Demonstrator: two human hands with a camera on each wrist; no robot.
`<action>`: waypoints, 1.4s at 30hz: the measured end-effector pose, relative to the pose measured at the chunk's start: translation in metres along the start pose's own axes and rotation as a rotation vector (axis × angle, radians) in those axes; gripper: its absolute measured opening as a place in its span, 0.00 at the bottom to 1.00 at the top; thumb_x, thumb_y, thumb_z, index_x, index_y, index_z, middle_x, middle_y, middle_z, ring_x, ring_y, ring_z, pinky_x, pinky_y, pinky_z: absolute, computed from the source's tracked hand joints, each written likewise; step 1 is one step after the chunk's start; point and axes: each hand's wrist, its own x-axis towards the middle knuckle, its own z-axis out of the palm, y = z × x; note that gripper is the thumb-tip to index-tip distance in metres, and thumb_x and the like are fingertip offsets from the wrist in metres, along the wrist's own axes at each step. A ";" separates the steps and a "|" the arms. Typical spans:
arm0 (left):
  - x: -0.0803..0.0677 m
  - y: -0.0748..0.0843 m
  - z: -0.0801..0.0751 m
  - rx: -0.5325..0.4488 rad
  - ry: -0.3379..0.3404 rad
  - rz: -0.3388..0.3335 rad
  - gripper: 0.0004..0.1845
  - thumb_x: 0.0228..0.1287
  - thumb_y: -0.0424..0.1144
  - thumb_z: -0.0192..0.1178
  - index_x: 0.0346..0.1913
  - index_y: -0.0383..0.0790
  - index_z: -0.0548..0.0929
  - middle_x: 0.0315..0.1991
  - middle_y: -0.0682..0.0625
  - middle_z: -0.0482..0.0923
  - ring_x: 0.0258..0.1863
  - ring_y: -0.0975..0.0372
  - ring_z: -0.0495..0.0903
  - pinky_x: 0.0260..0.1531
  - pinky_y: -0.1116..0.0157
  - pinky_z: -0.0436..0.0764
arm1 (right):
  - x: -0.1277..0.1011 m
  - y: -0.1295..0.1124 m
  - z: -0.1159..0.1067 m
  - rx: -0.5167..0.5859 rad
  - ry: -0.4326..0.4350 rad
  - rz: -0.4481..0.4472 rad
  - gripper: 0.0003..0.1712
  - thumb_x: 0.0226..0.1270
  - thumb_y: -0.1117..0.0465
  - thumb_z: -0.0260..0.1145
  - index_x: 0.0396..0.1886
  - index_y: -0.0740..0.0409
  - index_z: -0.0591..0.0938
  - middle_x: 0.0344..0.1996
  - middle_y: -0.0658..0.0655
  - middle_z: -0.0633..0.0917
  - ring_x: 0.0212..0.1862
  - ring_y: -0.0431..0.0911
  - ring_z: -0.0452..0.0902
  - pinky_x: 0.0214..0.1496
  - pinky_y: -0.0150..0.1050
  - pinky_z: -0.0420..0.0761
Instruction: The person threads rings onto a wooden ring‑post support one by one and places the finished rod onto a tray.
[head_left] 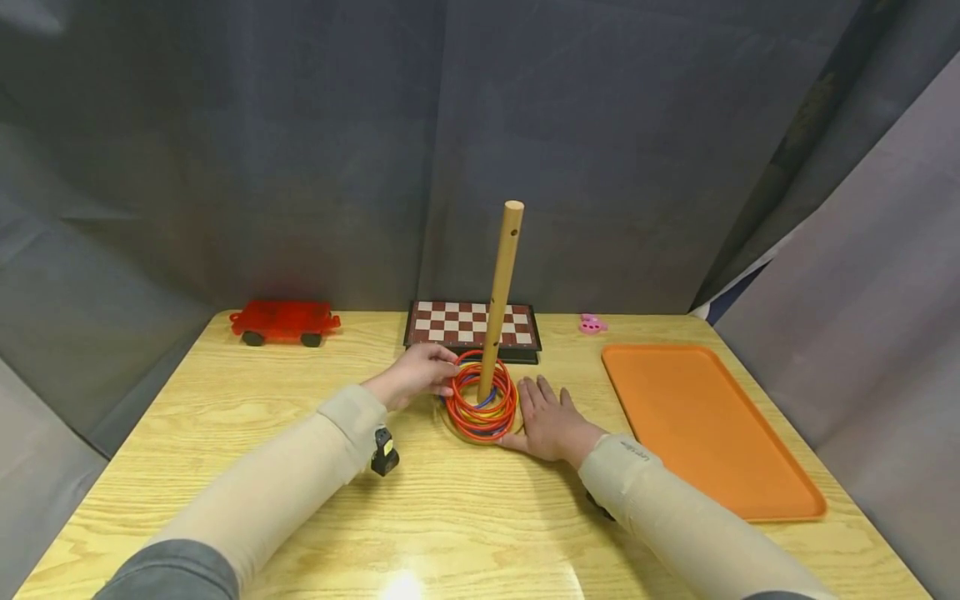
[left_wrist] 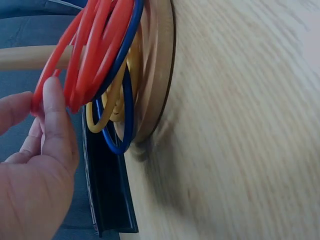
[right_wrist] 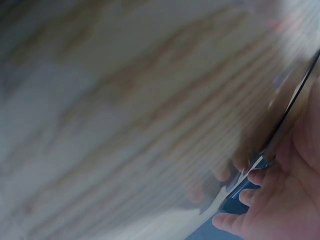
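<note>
- Step, as I judged it: lifting rings off the peg [head_left: 501,296]. L hand [head_left: 415,372], at 9 o'clock of the ring stack [head_left: 482,403], pinched red rings [left_wrist: 90,52] betw thumb & fingers.
- R hand [head_left: 551,421] lay flat & open on the table [head_left: 465,508] at 3 o'clock, touching the stack's edge, holding nothing.
- Next prob. needs a straight lift up the whole peg w/o tipping it.
- Stack sat mid-table, thin hoops: red, orange, yellow, blue, on a round wooden base [left_wrist: 159,70].
</note>
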 end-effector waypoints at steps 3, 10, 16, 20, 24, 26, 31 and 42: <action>0.000 -0.001 0.000 -0.004 0.015 -0.008 0.17 0.76 0.26 0.56 0.61 0.20 0.73 0.46 0.40 0.77 0.34 0.60 0.79 0.37 0.67 0.86 | 0.002 0.000 0.000 0.002 0.001 0.001 0.62 0.72 0.24 0.50 0.82 0.70 0.49 0.81 0.69 0.52 0.81 0.64 0.43 0.76 0.67 0.54; -0.005 0.000 0.001 0.029 0.045 -0.015 0.14 0.76 0.27 0.56 0.58 0.21 0.76 0.47 0.39 0.78 0.33 0.61 0.80 0.37 0.67 0.86 | 0.005 0.000 0.001 0.002 0.007 -0.007 0.62 0.72 0.24 0.50 0.82 0.71 0.49 0.81 0.69 0.52 0.81 0.64 0.43 0.76 0.67 0.54; -0.006 -0.002 -0.001 0.080 0.064 -0.018 0.12 0.77 0.28 0.57 0.56 0.23 0.78 0.48 0.38 0.79 0.35 0.60 0.81 0.37 0.67 0.87 | 0.006 0.000 0.000 -0.005 0.012 -0.023 0.62 0.73 0.24 0.50 0.81 0.71 0.50 0.80 0.70 0.52 0.80 0.65 0.44 0.76 0.67 0.55; -0.005 -0.004 -0.003 0.117 0.067 -0.011 0.12 0.77 0.28 0.56 0.56 0.22 0.79 0.47 0.39 0.79 0.35 0.60 0.80 0.37 0.67 0.87 | 0.006 -0.001 0.000 0.006 0.013 -0.027 0.62 0.73 0.24 0.50 0.81 0.72 0.50 0.80 0.70 0.52 0.80 0.65 0.44 0.75 0.68 0.55; -0.005 -0.006 -0.005 0.136 0.076 0.004 0.12 0.77 0.27 0.55 0.56 0.21 0.78 0.44 0.40 0.79 0.35 0.60 0.79 0.42 0.63 0.87 | 0.006 -0.001 0.001 0.013 0.006 -0.019 0.63 0.72 0.23 0.50 0.81 0.71 0.50 0.80 0.70 0.52 0.80 0.65 0.43 0.76 0.67 0.54; -0.006 -0.006 -0.004 0.137 0.084 0.013 0.13 0.76 0.27 0.56 0.56 0.21 0.78 0.43 0.39 0.79 0.35 0.59 0.79 0.46 0.60 0.87 | 0.006 -0.001 0.002 0.009 0.002 -0.013 0.63 0.72 0.23 0.50 0.81 0.71 0.49 0.81 0.69 0.51 0.81 0.64 0.43 0.76 0.67 0.54; -0.010 0.002 -0.001 0.172 0.114 0.104 0.14 0.75 0.30 0.59 0.56 0.22 0.78 0.46 0.36 0.80 0.39 0.53 0.82 0.48 0.54 0.86 | 0.005 0.000 0.006 0.024 -0.006 -0.015 0.63 0.72 0.23 0.50 0.82 0.70 0.49 0.81 0.69 0.52 0.81 0.64 0.43 0.76 0.66 0.53; -0.032 0.049 0.030 0.498 0.196 0.362 0.21 0.70 0.42 0.68 0.59 0.33 0.81 0.47 0.45 0.83 0.48 0.54 0.82 0.52 0.57 0.82 | -0.012 0.023 -0.006 0.239 0.034 -0.127 0.60 0.71 0.30 0.61 0.80 0.73 0.54 0.77 0.74 0.58 0.78 0.69 0.50 0.75 0.67 0.57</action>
